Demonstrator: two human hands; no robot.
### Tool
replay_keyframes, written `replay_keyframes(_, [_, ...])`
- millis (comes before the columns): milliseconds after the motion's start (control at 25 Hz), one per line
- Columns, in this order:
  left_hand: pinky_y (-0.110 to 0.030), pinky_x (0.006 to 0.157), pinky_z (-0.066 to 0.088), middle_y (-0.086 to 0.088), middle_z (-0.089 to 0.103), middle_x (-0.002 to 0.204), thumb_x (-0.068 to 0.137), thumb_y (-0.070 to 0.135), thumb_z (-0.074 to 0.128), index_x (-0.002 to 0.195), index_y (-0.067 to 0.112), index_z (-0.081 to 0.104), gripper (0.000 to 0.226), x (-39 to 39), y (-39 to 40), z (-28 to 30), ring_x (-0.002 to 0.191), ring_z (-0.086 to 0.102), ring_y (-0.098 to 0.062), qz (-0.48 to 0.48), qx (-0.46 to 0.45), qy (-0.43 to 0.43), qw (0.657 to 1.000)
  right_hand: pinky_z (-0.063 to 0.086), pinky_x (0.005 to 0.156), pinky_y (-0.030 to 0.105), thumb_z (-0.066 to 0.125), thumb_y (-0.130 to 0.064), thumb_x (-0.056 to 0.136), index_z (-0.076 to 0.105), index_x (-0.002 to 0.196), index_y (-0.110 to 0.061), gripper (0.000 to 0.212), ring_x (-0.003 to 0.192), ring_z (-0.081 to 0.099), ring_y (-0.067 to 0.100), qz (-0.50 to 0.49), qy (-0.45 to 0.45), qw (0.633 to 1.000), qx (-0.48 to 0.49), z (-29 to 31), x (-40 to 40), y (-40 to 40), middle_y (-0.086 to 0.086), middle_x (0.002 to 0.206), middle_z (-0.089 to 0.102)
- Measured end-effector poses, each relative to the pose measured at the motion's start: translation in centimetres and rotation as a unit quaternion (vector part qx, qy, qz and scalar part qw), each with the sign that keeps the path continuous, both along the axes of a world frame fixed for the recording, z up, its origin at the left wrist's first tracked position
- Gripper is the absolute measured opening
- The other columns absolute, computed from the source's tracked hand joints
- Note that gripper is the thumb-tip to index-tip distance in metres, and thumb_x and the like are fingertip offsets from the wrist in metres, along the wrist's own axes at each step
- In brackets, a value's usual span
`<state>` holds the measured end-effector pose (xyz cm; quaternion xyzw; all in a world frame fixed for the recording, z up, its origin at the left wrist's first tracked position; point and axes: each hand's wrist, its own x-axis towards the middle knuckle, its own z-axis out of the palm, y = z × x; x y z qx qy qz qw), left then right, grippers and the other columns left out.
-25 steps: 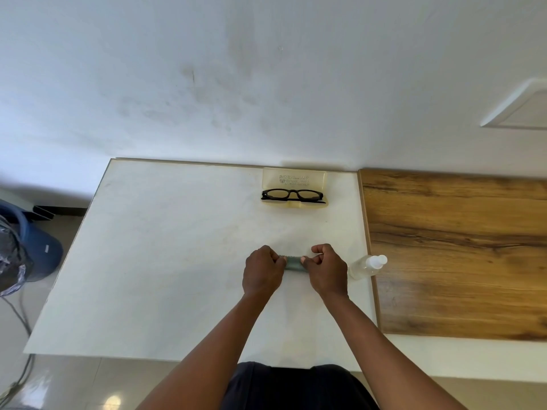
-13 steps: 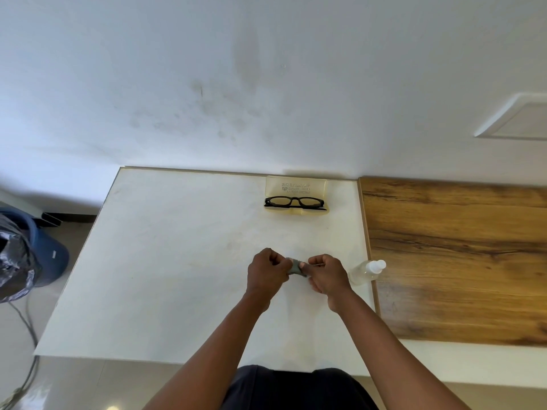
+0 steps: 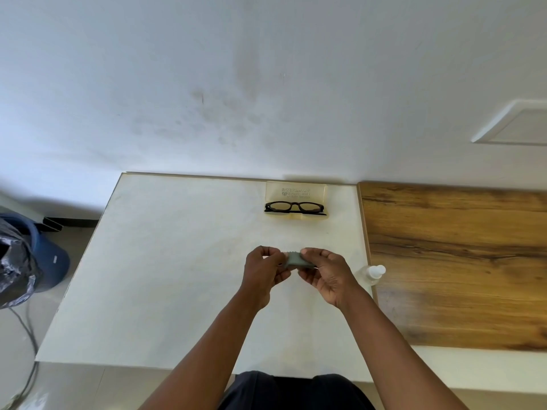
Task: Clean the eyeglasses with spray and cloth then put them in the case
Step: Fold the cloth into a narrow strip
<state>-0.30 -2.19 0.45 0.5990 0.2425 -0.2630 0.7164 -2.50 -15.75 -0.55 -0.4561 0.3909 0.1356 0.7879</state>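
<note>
In the middle of the white table (image 3: pixel 165 261), your left hand (image 3: pixel 262 272) and right hand (image 3: pixel 327 275) each pinch an end of the small grey cloth (image 3: pixel 294 259). It looks soft, light and folded. At twelve o'clock, black glasses (image 3: pixel 294 207) sit in the open case (image 3: pixel 296 190). They break easily, so lift them by the frame.

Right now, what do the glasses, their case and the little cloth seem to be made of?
Eyeglasses: black frame, probably glossy plastic, with clear lenses.
Case: pale yellowish and see-through, likely hard plastic with lettering on the lid.
Cloth: grey-green, matte, soft fabric with a zigzag-cut edge, probably microfibre, pinched between the left hand and right hand.
</note>
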Motion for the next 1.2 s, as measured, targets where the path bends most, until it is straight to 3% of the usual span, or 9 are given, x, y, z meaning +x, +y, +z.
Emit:
replay_keyframes(240, [-0.025,0.059,0.053,-0.019,0.063,0.089,0.086,0.001,0.058,0.085,0.01,0.048,0.014,0.6,-0.1,-1.2,0.069,0.067,-0.025,0.007,0.04,0.008,0.999,0.054,0.06,0.025,0.065,0.001,0.081,0.062,0.085,-0.01,0.012,0.078,0.063,0.023,0.051,-0.006,0.989,-0.136,-1.0,1.0,-0.6,0.013,0.091,0.063])
replay_keyframes(400, [-0.028,0.069,0.055,-0.02,0.062,0.09,0.085,0.0,0.059,0.084,0.01,0.055,0.011,1.4,-0.3,-1.7,0.074,0.064,-0.025,0.003,0.067,0.0,0.998,0.056,0.064,0.028,0.067,-0.003,0.081,0.062,0.082,-0.011,0.009,0.084,0.065,0.028,0.066,-0.007,0.975,-0.214,-1.3,1.8,-0.3,0.017,0.096,0.064])
replay_keyframes(720, [-0.029,0.075,0.056,-0.015,0.064,0.089,0.081,-0.003,0.063,0.091,0.011,0.057,0.018,3.9,-0.6,-0.5,0.082,0.065,-0.024,0.013,0.057,-0.047,0.997,0.056,0.072,0.031,0.068,-0.001,0.08,0.06,0.091,-0.009,0.016,0.088,0.063,0.027,0.096,-0.087,0.958,-0.255,0.3,4.4,-0.5,0.014,0.095,0.061])
replay_keyframes(920, [-0.032,0.075,0.056,-0.015,0.063,0.088,0.079,-0.003,0.065,0.078,0.012,0.051,0.021,6.1,-1.1,0.5,0.083,0.065,-0.029,0.024,0.058,-0.102,0.993,0.057,0.068,0.031,0.067,-0.001,0.079,0.051,0.076,-0.017,0.023,0.088,0.063,0.028,0.076,-0.105,0.945,-0.3,1.4,7.0,-1.4,0.013,0.095,0.06])
replay_keyframes(1040, [-0.035,0.076,0.057,-0.007,0.063,0.079,0.079,-0.002,0.061,0.071,0.016,0.053,0.021,7.6,-2.1,0.9,0.079,0.064,-0.025,0.006,0.123,-0.144,0.982,0.057,0.072,0.036,0.067,-0.005,0.08,0.051,0.075,-0.017,0.021,0.081,0.063,0.025,0.092,-0.106,0.917,-0.374,1.7,8.6,-1.7,0.002,0.081,0.06])
replay_keyframes(1200, [-0.023,0.063,0.052,0.006,0.062,0.072,0.077,0.0,0.053,0.076,0.019,0.063,0.022,9.8,-3.4,1.5,0.074,0.061,-0.017,-0.043,0.231,-0.189,0.954,0.054,0.084,0.04,0.064,-0.006,0.081,0.061,0.083,-0.014,0.009,0.089,0.064,0.027,0.112,-0.106,0.887,-0.435,1.6,10.3,-1.7,0.008,0.091,0.067])
